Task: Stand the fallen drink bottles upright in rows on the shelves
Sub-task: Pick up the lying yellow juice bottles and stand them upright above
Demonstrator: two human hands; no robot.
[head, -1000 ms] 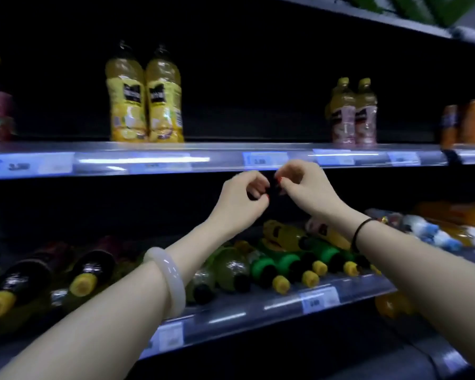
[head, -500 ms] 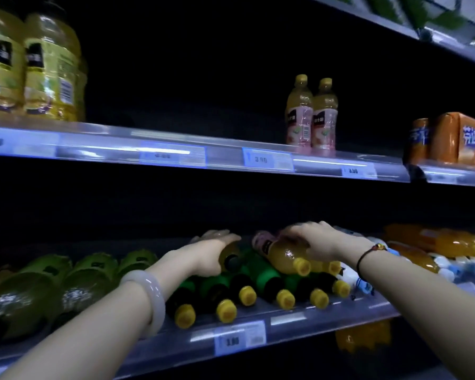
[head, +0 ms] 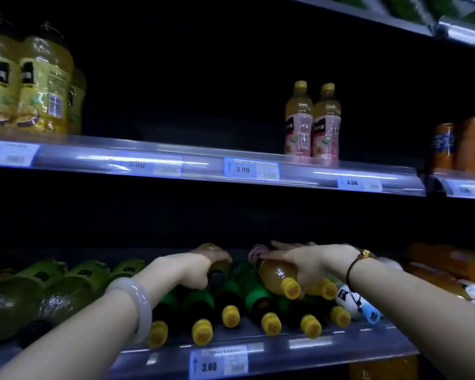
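Note:
Several green bottles with yellow caps lie fallen on the lower shelf, caps toward me. My left hand grips a dark-capped bottle lying on top of the pile. My right hand grips an orange juice bottle with a yellow cap, also lying on the pile. Two pink-labelled juice bottles stand upright on the upper shelf.
Big yellow juice bottles stand at the upper left. Orange bottles stand at the upper right. Dark-green bottles lie at the lower left, orange and blue-capped bottles at the lower right. The upper shelf's middle is dark and bare.
Both hands came down from in front of the upper shelf edge onto the pile on the lower shelf and closed round a bottle each. The view shifted right and nearer.

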